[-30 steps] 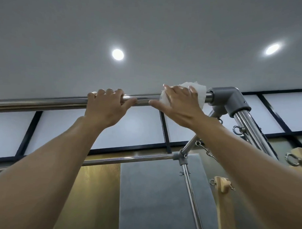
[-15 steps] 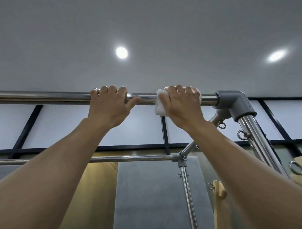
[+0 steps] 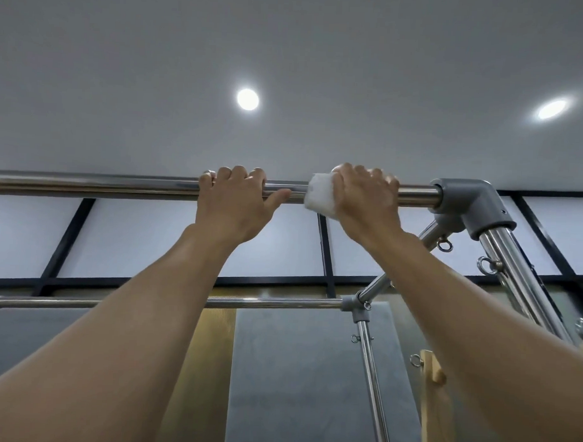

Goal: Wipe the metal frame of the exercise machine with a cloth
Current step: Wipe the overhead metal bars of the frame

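While both arms reach overhead, the top bar (image 3: 103, 183) runs level, left to right across the view, its long axis square to the forearms.

Left hand (image 3: 232, 212): fingers (image 3: 239, 175) hooked over the top of the bar, thumb laid along it, clenched on bare metal. A brace, by the look of it.

Right hand (image 3: 366, 207): fingers (image 3: 361, 174) curled over the bar with the cloth (image 3: 317, 197) wrapped between palm and tube. A white fold sticks out on the thumb side, toward the left hand. The cloth thus sits on the bar between the two hands, near the grey elbow (image 3: 466, 202).

Key relation: any wiping stroke must slide along the bar's axis.
- To the right, a short bare stretch separates the right hand from the elbow.
- To the left, only a narrow gap lies before the left thumb.
- A long run of bar lies beyond the left hand.

Judgement: the right hand does the wiping. Leftward travel looks blocked unless the left hand shifts, and rightward travel ends at the elbow.

Also in frame: lower bar (image 3: 264, 302), and sloping tubes (image 3: 513, 271) with eye rings below the elbow. How much of the frame is already done cannot be told.
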Action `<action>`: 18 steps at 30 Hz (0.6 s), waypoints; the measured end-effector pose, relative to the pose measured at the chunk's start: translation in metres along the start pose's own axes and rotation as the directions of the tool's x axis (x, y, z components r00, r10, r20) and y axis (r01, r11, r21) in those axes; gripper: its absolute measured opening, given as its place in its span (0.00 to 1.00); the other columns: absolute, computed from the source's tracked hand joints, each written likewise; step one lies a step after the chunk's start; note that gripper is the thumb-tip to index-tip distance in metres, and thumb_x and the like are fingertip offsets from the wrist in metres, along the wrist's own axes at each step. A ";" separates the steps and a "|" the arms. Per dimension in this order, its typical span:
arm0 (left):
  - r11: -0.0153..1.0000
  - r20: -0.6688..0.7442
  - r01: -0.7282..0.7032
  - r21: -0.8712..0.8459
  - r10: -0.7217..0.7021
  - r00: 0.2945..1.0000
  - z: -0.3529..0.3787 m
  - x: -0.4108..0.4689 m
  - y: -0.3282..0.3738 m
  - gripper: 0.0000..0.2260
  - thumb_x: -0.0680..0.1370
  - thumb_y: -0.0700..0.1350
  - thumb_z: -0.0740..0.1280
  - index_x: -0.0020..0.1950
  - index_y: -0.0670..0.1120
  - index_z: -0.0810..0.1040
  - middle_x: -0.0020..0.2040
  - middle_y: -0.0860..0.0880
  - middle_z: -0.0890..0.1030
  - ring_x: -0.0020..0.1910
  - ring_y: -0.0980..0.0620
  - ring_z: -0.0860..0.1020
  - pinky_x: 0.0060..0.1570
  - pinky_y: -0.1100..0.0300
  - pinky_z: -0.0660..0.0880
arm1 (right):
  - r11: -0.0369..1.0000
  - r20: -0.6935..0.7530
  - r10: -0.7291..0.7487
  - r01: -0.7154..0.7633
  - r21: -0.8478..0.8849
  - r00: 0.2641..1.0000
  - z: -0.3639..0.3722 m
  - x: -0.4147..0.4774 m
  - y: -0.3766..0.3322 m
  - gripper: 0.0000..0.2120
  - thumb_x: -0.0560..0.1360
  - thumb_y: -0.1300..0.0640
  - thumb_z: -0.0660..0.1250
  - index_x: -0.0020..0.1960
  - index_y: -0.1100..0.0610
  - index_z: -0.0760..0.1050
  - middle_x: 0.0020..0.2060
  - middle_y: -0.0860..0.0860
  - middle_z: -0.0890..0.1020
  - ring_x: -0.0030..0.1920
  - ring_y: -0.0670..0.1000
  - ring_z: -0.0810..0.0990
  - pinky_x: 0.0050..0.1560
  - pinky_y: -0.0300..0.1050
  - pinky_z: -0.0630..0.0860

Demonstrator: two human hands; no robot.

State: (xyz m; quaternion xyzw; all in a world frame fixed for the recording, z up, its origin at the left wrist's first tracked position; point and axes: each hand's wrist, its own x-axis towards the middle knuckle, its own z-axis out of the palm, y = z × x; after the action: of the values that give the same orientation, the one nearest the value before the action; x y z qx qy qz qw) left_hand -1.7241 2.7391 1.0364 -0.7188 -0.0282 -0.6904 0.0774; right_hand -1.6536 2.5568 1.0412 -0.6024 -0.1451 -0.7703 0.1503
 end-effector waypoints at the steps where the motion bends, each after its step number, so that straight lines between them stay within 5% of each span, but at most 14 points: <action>1: 1.000 0.003 0.000 0.003 0.000 1.000 0.000 0.000 0.000 0.28 0.80 0.67 0.51 0.63 0.48 0.74 0.64 0.43 0.76 0.67 0.41 0.70 0.69 0.43 0.59 | 0.999 0.010 -0.051 0.051 0.010 0.999 0.004 -0.004 -0.013 0.18 0.82 0.50 0.49 0.64 0.54 0.72 0.58 0.54 0.78 0.61 0.61 0.73 0.68 0.59 0.59; 4: 1.000 0.017 -0.004 0.001 0.004 1.000 -0.003 0.000 0.000 0.27 0.80 0.67 0.52 0.64 0.48 0.74 0.64 0.43 0.76 0.67 0.41 0.69 0.69 0.44 0.59 | 0.975 -0.089 -0.214 0.218 0.035 0.973 0.010 -0.025 -0.018 0.24 0.79 0.45 0.51 0.68 0.55 0.71 0.63 0.53 0.76 0.66 0.59 0.71 0.72 0.58 0.56; 8: 1.000 0.036 -0.009 -0.003 0.009 0.999 -0.006 0.001 -0.002 0.26 0.80 0.66 0.53 0.63 0.48 0.74 0.64 0.43 0.76 0.66 0.40 0.70 0.68 0.44 0.60 | 0.928 -0.132 -0.369 0.373 0.008 0.920 0.014 -0.039 0.028 0.26 0.77 0.50 0.64 0.74 0.54 0.66 0.72 0.51 0.70 0.74 0.55 0.64 0.76 0.53 0.50; 18: 1.000 -0.019 -0.014 -0.008 0.014 1.000 0.003 -0.001 -0.002 0.26 0.80 0.66 0.52 0.66 0.49 0.73 0.65 0.44 0.75 0.68 0.41 0.69 0.71 0.44 0.58 | 0.964 -0.042 -0.192 0.197 0.181 0.980 0.004 -0.012 0.015 0.25 0.78 0.42 0.52 0.69 0.51 0.72 0.61 0.50 0.76 0.65 0.55 0.68 0.68 0.46 0.51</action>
State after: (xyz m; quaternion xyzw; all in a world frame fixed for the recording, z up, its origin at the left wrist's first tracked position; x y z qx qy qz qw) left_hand -1.7219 2.7413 1.0351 -0.7128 -0.0195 -0.6965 0.0796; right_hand -1.6413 2.5458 1.0312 -0.5595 -0.2726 -0.7717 0.1308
